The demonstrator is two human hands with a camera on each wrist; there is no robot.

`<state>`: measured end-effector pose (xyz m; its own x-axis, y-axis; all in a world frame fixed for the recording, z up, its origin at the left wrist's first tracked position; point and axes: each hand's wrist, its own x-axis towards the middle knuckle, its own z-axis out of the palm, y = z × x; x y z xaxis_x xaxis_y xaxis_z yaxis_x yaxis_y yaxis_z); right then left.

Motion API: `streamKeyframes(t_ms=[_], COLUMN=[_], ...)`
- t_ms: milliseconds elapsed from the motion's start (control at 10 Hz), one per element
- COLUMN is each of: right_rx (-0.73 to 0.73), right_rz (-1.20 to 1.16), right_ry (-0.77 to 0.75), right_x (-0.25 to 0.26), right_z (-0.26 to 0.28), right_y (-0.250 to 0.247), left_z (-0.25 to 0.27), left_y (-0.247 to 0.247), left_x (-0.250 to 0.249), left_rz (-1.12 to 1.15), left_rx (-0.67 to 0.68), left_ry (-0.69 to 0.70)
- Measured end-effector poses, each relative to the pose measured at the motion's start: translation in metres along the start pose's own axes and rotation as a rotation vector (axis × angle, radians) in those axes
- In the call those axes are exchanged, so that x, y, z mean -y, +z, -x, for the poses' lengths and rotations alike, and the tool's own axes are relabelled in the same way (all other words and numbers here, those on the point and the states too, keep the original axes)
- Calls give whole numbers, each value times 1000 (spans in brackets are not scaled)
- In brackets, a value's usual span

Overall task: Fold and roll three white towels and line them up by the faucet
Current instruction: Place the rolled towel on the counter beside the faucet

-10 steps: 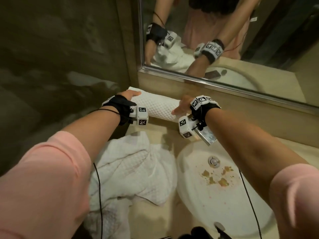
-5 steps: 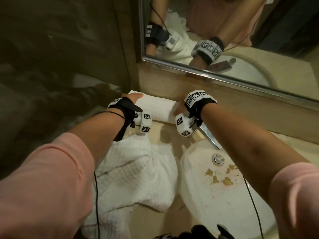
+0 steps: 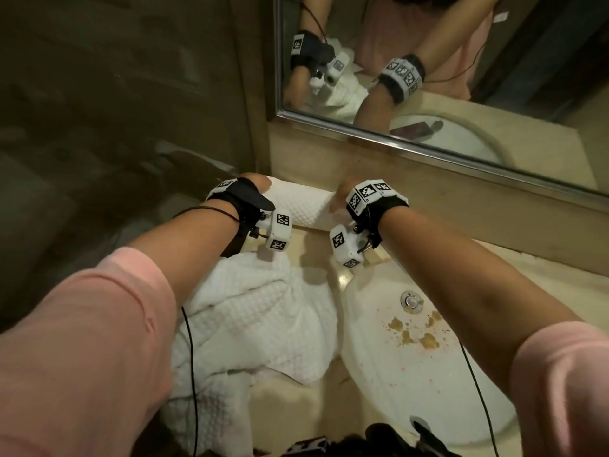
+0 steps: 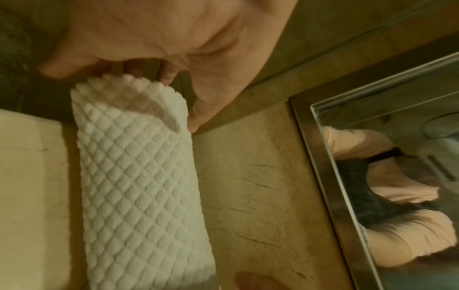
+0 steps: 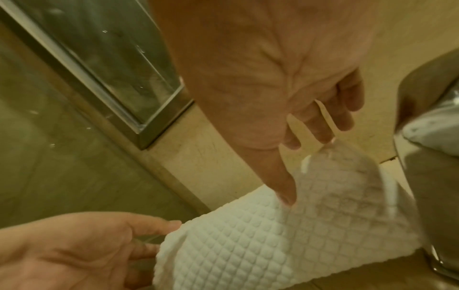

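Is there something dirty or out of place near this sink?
Yes. Yellow-brown stains lie in the white round sink basin near the drain, and loose white waffle towels lie crumpled beside it, not yet rolled.

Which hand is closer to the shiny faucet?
Right. The right hand is at the rolled towel's end beside the faucet; the left hand is at the far end.

The rolled towel [image 4: 139,176] is white cloth with a raised diamond waffle weave, matt and nubbly. At its 6 o'clock the loose towels [image 3: 257,324] show the same weave. The desk [image 4: 248,186] looks like polished veined stone, though the dim light leaves that unsure. The mirror frame [image 5: 139,135] is brushed metal; the basin [image 3: 412,374] is glossy and stained.
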<state>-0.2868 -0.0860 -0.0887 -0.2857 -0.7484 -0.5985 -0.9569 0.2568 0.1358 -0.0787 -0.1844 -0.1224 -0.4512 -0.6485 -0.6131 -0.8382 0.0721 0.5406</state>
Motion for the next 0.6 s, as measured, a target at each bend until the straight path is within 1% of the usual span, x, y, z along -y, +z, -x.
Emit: streamKeyframes(t_ms=[100,200,300,400,500,600], right_rx=[-132,-336,-187,125,204,125], right_rz=[-195,-282,-454,-696,-803,-698], right_ry=[81,-15,-182,-183,-195,-225], right_x=[10,24,43,63,80,91], right_z=[5,37,52,68,80,91], right_y=[1,1,16,37,59,68], left_z=[12,17,44,64,99,124], left_y=[0,1,6,9,18,26], left_x=[0,0,-15,-13,-15,-8], left_rz=[70,7,328,327,231,86], left_rx=[-51,-111,-225,-167,32,149], left_ry=[-87,-93,-238,-223,-200,-205])
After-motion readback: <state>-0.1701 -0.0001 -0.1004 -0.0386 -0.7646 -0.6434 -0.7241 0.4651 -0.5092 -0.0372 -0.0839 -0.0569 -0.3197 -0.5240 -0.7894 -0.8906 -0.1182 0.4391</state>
